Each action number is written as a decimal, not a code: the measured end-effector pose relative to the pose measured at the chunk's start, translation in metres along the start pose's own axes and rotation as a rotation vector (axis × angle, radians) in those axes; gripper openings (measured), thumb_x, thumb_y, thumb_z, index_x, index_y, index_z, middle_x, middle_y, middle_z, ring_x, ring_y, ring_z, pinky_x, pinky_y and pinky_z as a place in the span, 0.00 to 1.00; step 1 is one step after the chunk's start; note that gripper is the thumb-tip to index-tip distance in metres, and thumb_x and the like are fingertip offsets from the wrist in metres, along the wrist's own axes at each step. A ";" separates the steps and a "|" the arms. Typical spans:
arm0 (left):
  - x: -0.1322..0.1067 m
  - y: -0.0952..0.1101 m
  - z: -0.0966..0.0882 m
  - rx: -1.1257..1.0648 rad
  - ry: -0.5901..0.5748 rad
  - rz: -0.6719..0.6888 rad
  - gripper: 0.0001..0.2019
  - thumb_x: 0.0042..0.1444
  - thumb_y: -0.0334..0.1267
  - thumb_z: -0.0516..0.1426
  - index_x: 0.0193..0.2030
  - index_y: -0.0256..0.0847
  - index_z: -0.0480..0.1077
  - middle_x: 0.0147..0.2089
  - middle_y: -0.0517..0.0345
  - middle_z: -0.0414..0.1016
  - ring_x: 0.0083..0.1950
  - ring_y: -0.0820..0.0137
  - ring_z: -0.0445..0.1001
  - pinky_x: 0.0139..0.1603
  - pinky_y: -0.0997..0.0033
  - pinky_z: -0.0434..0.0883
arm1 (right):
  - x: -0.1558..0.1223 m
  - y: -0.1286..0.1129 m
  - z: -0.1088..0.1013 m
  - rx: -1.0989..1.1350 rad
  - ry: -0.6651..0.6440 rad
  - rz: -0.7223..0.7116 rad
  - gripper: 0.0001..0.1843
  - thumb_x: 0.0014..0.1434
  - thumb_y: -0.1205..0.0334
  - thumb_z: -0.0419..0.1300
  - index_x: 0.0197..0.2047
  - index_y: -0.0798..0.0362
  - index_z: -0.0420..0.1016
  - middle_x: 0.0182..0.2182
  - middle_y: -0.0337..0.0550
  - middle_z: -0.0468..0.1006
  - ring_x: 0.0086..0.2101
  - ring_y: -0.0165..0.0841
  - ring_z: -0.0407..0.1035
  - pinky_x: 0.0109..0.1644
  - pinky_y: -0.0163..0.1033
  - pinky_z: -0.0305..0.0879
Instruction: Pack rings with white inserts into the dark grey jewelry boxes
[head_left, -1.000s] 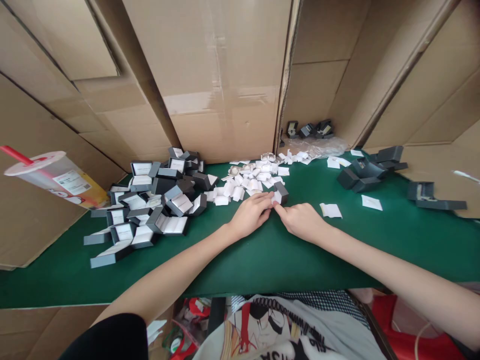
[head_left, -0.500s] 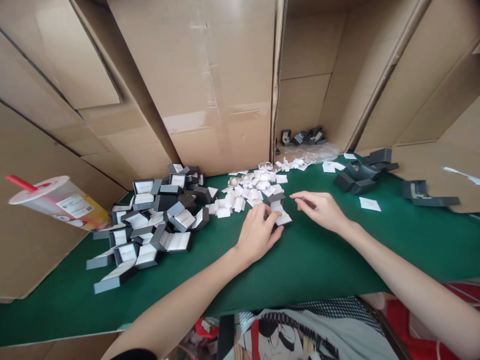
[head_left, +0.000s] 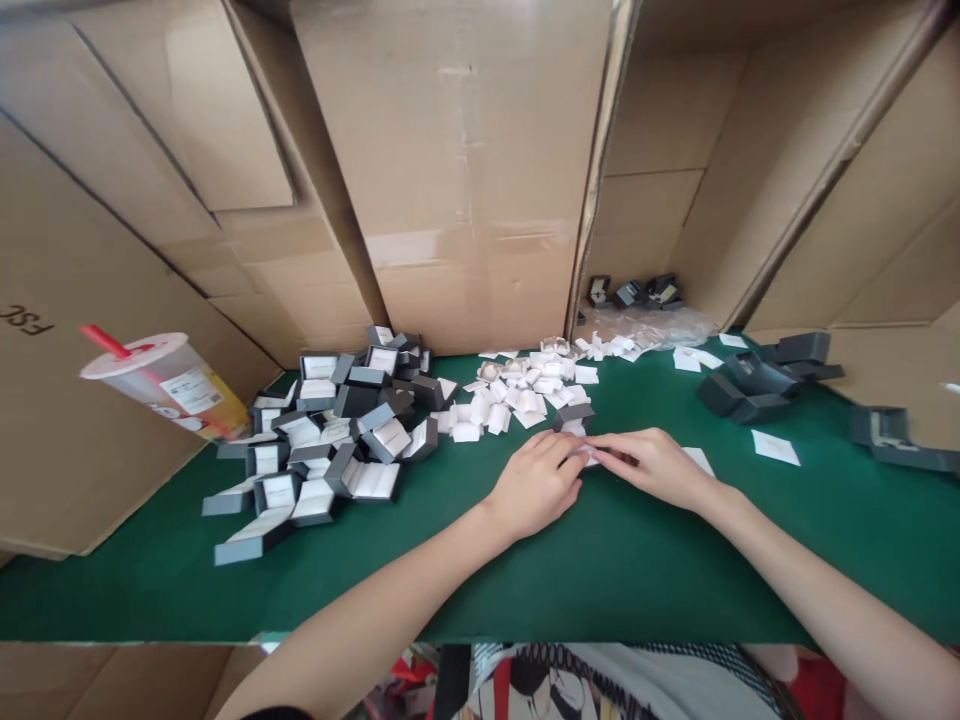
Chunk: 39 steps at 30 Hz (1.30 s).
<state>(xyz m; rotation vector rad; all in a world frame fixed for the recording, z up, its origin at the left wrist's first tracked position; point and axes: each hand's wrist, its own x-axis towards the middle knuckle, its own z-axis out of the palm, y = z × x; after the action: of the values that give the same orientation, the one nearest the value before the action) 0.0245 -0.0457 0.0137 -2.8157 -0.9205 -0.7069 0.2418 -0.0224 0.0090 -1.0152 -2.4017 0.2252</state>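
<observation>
A small dark grey jewelry box (head_left: 574, 415) with white lining stands with its lid raised, in front of the pile of white inserts. My left hand (head_left: 538, 480) is closed around its near left side, fingers curled over the edge. From the right, my right hand (head_left: 649, 462) reaches in with thumb and fingertips pinched together at the white lining (head_left: 590, 456). Whatever is between those fingertips is too small to make out. The hands nearly touch and cover most of the box's lower part. A white card (head_left: 699, 460) lies partly behind my right wrist.
Left of my hands is a heap of opened grey boxes (head_left: 375, 480), beside a drink cup (head_left: 187, 390) with a red straw. White inserts (head_left: 491, 412) are scattered at the middle back. More dark boxes (head_left: 750, 380) and a white card (head_left: 776, 447) lie right. Cardboard (head_left: 480, 180) walls the green table (head_left: 480, 590).
My right hand has moved left and come down onto the box's lining. My left hand stays at the box. The whole view has shifted, and a white card now shows by my right wrist.
</observation>
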 end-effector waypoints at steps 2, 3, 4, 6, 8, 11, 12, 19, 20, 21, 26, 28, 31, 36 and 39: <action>-0.004 0.001 -0.007 -0.007 -0.040 -0.043 0.14 0.58 0.32 0.52 0.51 0.37 0.64 0.54 0.47 0.69 0.56 0.62 0.68 0.57 0.59 0.68 | -0.002 0.003 -0.005 -0.025 0.003 -0.019 0.15 0.63 0.58 0.51 0.45 0.49 0.77 0.37 0.40 0.82 0.31 0.31 0.76 0.34 0.34 0.70; -0.009 0.003 -0.012 -0.002 -0.063 -0.074 0.14 0.58 0.33 0.52 0.51 0.37 0.64 0.53 0.47 0.69 0.56 0.62 0.68 0.55 0.60 0.69 | -0.003 0.004 -0.008 -0.029 0.016 -0.013 0.15 0.63 0.58 0.51 0.43 0.49 0.78 0.38 0.40 0.82 0.33 0.32 0.76 0.36 0.34 0.71; -0.015 0.006 -0.017 0.010 -0.088 -0.106 0.14 0.58 0.33 0.52 0.52 0.37 0.63 0.53 0.47 0.69 0.56 0.61 0.68 0.54 0.61 0.70 | -0.004 0.006 -0.011 -0.029 0.033 0.001 0.15 0.63 0.58 0.51 0.42 0.50 0.79 0.38 0.40 0.82 0.34 0.32 0.76 0.37 0.34 0.71; -0.032 0.016 -0.031 0.047 -0.136 -0.143 0.15 0.59 0.34 0.52 0.53 0.37 0.63 0.54 0.47 0.67 0.56 0.60 0.67 0.53 0.61 0.71 | -0.007 0.010 -0.016 -0.022 0.069 0.044 0.15 0.63 0.57 0.50 0.40 0.50 0.79 0.38 0.41 0.82 0.33 0.33 0.77 0.36 0.35 0.72; -0.055 0.027 -0.046 0.079 -0.169 -0.146 0.16 0.59 0.34 0.52 0.54 0.38 0.62 0.56 0.45 0.65 0.58 0.58 0.65 0.54 0.60 0.70 | -0.009 0.013 -0.018 -0.012 0.089 0.074 0.16 0.63 0.56 0.51 0.39 0.50 0.79 0.37 0.41 0.82 0.31 0.33 0.76 0.33 0.35 0.71; -0.093 0.035 -0.068 0.074 -0.195 -0.196 0.18 0.59 0.35 0.51 0.57 0.42 0.61 0.58 0.48 0.64 0.58 0.60 0.65 0.55 0.60 0.69 | -0.010 0.015 -0.019 0.011 0.080 0.083 0.17 0.63 0.54 0.50 0.39 0.50 0.79 0.36 0.41 0.82 0.29 0.33 0.76 0.31 0.35 0.71; -0.105 0.034 -0.076 0.101 -0.185 -0.242 0.18 0.59 0.36 0.51 0.57 0.44 0.61 0.58 0.48 0.65 0.56 0.60 0.66 0.55 0.58 0.69 | -0.011 0.015 -0.018 0.017 0.072 0.076 0.17 0.63 0.54 0.50 0.39 0.50 0.79 0.36 0.41 0.82 0.29 0.33 0.76 0.31 0.35 0.71; -0.166 -0.001 -0.106 0.320 -0.034 -0.612 0.17 0.60 0.33 0.48 0.56 0.46 0.63 0.58 0.50 0.66 0.55 0.60 0.69 0.52 0.57 0.71 | -0.009 0.013 -0.010 0.015 -0.014 0.054 0.18 0.62 0.52 0.50 0.38 0.46 0.80 0.32 0.38 0.82 0.27 0.34 0.76 0.28 0.36 0.71; -0.170 -0.004 -0.107 0.339 -0.027 -0.626 0.17 0.60 0.33 0.48 0.56 0.45 0.63 0.58 0.50 0.65 0.55 0.60 0.69 0.53 0.56 0.71 | -0.009 0.013 -0.009 0.014 -0.031 0.051 0.18 0.62 0.52 0.49 0.38 0.46 0.80 0.32 0.38 0.82 0.27 0.34 0.76 0.28 0.36 0.72; -0.173 -0.006 -0.107 0.354 -0.022 -0.636 0.18 0.60 0.34 0.48 0.57 0.44 0.63 0.59 0.49 0.65 0.56 0.59 0.69 0.53 0.56 0.71 | -0.009 0.014 -0.007 0.016 -0.047 0.043 0.18 0.62 0.52 0.49 0.38 0.46 0.80 0.33 0.39 0.82 0.28 0.35 0.76 0.29 0.37 0.72; -0.178 -0.008 -0.106 0.381 -0.037 -0.631 0.18 0.60 0.35 0.49 0.57 0.43 0.63 0.60 0.48 0.63 0.58 0.57 0.66 0.56 0.54 0.69 | -0.009 0.019 0.003 0.037 -0.110 0.010 0.18 0.62 0.52 0.49 0.38 0.46 0.80 0.39 0.40 0.81 0.36 0.39 0.77 0.37 0.41 0.74; -0.178 -0.004 -0.108 0.384 -0.038 -0.614 0.17 0.60 0.35 0.49 0.56 0.44 0.63 0.60 0.47 0.62 0.59 0.57 0.65 0.56 0.53 0.68 | -0.008 0.021 0.005 0.041 -0.145 0.022 0.18 0.63 0.52 0.49 0.38 0.45 0.79 0.40 0.40 0.81 0.37 0.39 0.76 0.39 0.41 0.74; -0.167 0.003 -0.110 0.387 0.002 -0.571 0.15 0.60 0.34 0.49 0.53 0.43 0.66 0.59 0.46 0.63 0.59 0.56 0.63 0.55 0.52 0.67 | -0.006 0.023 0.001 0.039 -0.198 0.013 0.18 0.63 0.52 0.48 0.39 0.45 0.79 0.40 0.40 0.81 0.36 0.38 0.76 0.38 0.40 0.73; -0.103 0.005 -0.087 0.223 -0.030 -0.210 0.13 0.59 0.32 0.50 0.49 0.41 0.68 0.56 0.47 0.67 0.59 0.59 0.64 0.58 0.56 0.65 | 0.008 0.023 -0.008 -0.004 -0.297 0.032 0.17 0.64 0.52 0.46 0.40 0.45 0.76 0.27 0.38 0.78 0.23 0.32 0.69 0.26 0.36 0.64; -0.048 -0.004 -0.048 0.122 -0.092 0.092 0.15 0.59 0.34 0.51 0.53 0.39 0.66 0.60 0.44 0.63 0.62 0.60 0.60 0.62 0.57 0.61 | 0.016 0.026 -0.003 -0.032 -0.292 0.060 0.18 0.64 0.51 0.45 0.39 0.47 0.74 0.18 0.35 0.69 0.20 0.31 0.64 0.25 0.35 0.58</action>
<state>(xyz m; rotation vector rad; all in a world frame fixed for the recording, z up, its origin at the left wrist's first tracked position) -0.0305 -0.0788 0.0341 -2.7813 -0.8117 -0.4961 0.2500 0.0069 0.0090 -1.1376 -2.6433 0.3812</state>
